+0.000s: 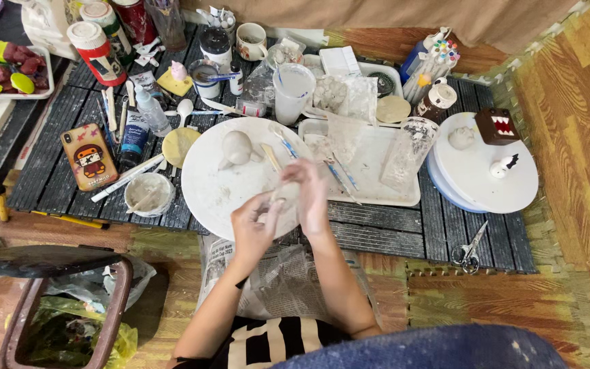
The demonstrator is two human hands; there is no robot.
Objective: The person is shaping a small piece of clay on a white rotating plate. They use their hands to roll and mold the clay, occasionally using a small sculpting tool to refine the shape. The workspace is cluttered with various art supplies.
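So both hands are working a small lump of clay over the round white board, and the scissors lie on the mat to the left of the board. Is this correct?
Not quite. In the head view the scissors lie on the mat to the right of the round white board, not the left. The rest holds: the left hand and right hand work the lump of clay over it.

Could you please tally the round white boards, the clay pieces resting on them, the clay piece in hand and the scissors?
Round white boards: 2
Clay pieces resting on them: 2
Clay piece in hand: 1
Scissors: 1
Total: 6
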